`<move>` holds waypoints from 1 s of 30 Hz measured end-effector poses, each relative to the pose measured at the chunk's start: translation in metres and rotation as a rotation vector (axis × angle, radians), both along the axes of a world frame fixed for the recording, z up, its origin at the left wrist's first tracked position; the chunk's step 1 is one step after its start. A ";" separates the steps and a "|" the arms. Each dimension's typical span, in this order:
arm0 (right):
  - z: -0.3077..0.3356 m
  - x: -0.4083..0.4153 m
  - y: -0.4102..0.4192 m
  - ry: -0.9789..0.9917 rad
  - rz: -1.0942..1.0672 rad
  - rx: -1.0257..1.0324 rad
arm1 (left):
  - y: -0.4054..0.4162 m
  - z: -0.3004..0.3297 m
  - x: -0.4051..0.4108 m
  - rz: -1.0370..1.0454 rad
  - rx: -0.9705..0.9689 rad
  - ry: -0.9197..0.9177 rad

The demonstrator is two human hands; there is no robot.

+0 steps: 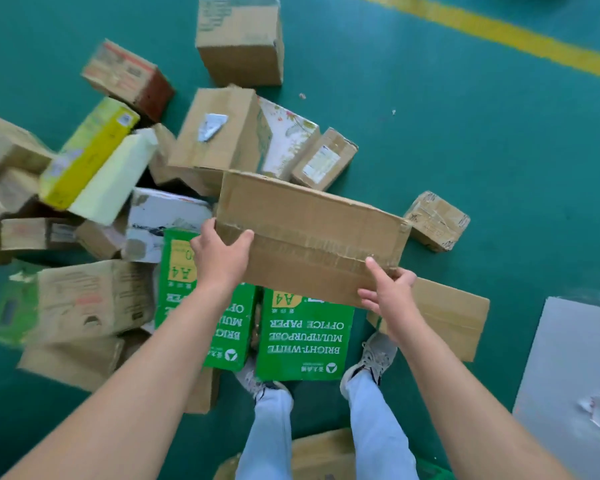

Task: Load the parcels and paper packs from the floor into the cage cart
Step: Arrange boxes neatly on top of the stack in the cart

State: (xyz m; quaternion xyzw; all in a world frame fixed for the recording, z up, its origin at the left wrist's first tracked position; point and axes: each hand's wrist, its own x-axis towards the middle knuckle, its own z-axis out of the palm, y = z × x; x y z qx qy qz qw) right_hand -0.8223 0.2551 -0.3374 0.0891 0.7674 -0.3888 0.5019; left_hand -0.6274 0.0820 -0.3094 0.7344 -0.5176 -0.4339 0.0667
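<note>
Fingers of left hand (219, 252) and right hand (388, 289) clasp opposite ends of the long brown taped cardboard parcel (309, 233), raised above green paper packs (303, 337) at 6 o'clock; probably light, stiff, best gripped by end edges.
</note>
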 end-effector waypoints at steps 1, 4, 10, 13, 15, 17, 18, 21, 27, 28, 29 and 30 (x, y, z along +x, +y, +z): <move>0.026 0.016 0.000 0.007 0.030 0.004 | 0.003 0.026 0.022 0.037 0.004 0.018; 0.092 0.054 -0.001 0.036 0.113 0.008 | 0.014 0.091 0.074 0.154 0.014 0.107; 0.191 0.123 -0.004 0.072 0.375 -0.047 | 0.046 0.192 0.176 0.405 0.021 0.210; 0.228 0.155 -0.010 0.067 0.525 -0.065 | 0.074 0.228 0.224 0.564 0.001 0.242; 0.243 0.163 -0.015 0.070 0.588 -0.068 | 0.088 0.238 0.240 0.627 -0.014 0.249; 0.263 0.176 -0.018 0.064 0.717 -0.089 | 0.119 0.261 0.260 0.714 -0.051 0.240; 0.269 0.177 -0.021 0.065 0.752 -0.108 | 0.133 0.266 0.265 0.725 -0.074 0.213; 0.292 0.181 -0.022 0.065 0.892 -0.171 | 0.185 0.290 0.268 0.822 -0.118 0.177; 0.334 0.194 -0.007 0.102 1.095 -0.256 | 0.272 0.316 0.260 1.008 -0.168 0.207; 0.339 0.199 -0.004 0.105 1.126 -0.270 | 0.284 0.321 0.261 1.040 -0.177 0.207; 0.344 0.206 0.001 0.107 1.174 -0.288 | 0.298 0.325 0.263 1.085 -0.198 0.219; 0.349 0.213 0.004 0.112 1.220 -0.302 | 0.312 0.329 0.267 1.128 -0.213 0.239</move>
